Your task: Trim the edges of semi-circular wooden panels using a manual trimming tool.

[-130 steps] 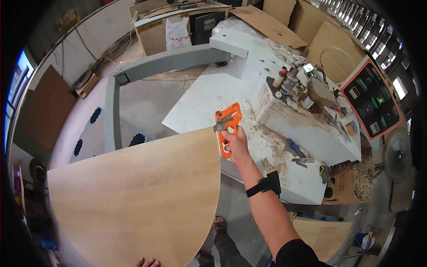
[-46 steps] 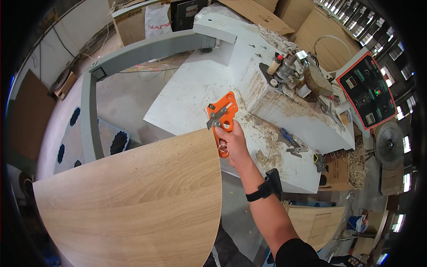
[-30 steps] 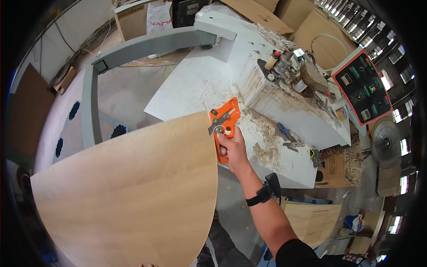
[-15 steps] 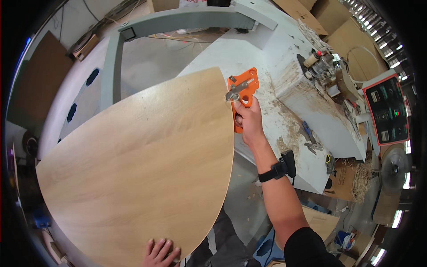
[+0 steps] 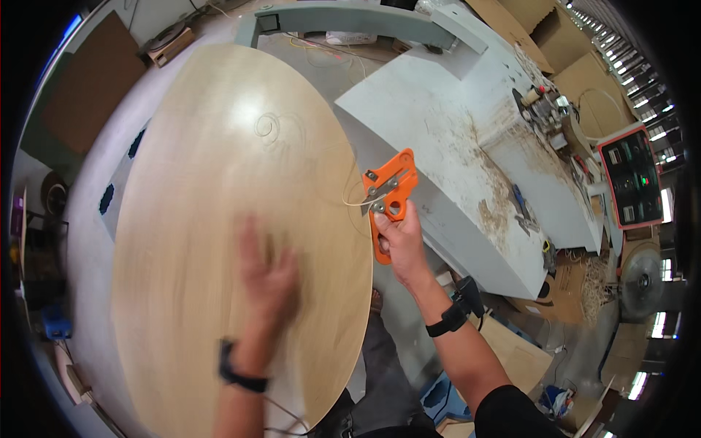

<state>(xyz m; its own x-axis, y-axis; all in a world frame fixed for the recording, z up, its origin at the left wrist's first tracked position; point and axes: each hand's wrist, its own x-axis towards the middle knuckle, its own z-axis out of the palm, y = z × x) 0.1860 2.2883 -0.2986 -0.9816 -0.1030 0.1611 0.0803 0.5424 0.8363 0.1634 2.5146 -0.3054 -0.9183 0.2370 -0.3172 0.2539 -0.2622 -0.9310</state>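
A large round light-wood panel (image 5: 212,190) fills the left and middle of the view. My left hand (image 5: 266,274) lies flat on its surface, fingers apart, blurred from motion. My right hand (image 5: 398,244) grips an orange edge-trimming tool (image 5: 387,197) held against the panel's right rim. A thin curl of edge strip (image 5: 358,201) hangs from the tool's metal jaws. Both wrists wear dark bands.
A white machine table (image 5: 453,139) dusted with sawdust stands right of the panel, with small tools (image 5: 544,109) on it. A control panel with a red frame (image 5: 631,182) sits at far right. Cardboard sheets lie beyond. Grey floor with wood offcuts shows below.
The view has swung so the panel now appears whole and round. My left hand has moved from the panel's near edge onto its surface. The right hand keeps the tool at the rim.
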